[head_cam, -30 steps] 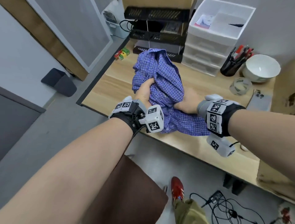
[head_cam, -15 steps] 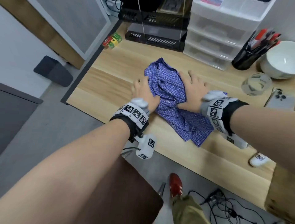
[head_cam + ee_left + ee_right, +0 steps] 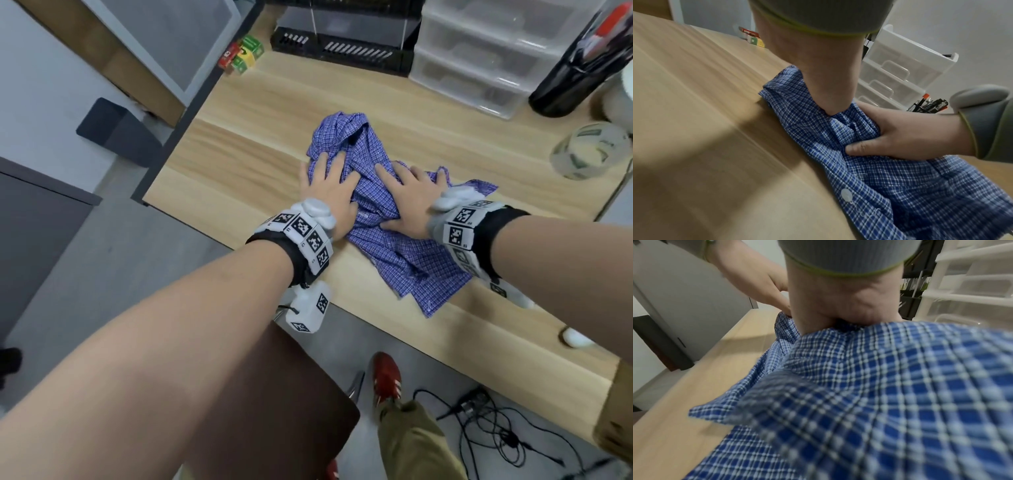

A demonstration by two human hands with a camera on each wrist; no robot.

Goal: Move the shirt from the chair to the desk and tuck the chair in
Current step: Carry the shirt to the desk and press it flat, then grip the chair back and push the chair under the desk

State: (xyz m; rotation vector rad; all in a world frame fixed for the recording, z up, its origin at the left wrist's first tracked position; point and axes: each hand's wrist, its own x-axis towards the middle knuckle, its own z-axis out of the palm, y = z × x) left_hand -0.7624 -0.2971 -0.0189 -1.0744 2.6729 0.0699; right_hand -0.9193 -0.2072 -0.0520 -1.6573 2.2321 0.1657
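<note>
The blue checked shirt (image 3: pixel 404 253) lies crumpled on the wooden desk (image 3: pixel 239 178), one corner close to the front edge. My left hand (image 3: pixel 325 185) rests flat on the shirt's left side with straight fingers. Beside it, my right hand (image 3: pixel 407 195) presses down on the middle of the cloth with its fingers spread. In the left wrist view the right hand (image 3: pixel 900 134) sinks into the folds of the shirt (image 3: pixel 890 186). The right wrist view is filled by the shirt (image 3: pixel 879 394). The brown chair (image 3: pixel 284 394) stands below my left forearm, out from the desk.
A clear drawer unit (image 3: pixel 479 61), a black rack (image 3: pixel 342 44) and a black pen holder (image 3: pixel 568 85) line the back of the desk. Small red and green boxes (image 3: pixel 241 56) sit at back left, a clear roll (image 3: pixel 589 150) at right. Cables (image 3: pixel 496 428) lie on the floor.
The bunched shirt came down onto the desk. Both hands let go of it and opened, and now lie flat on the cloth, closer together than half a second ago.
</note>
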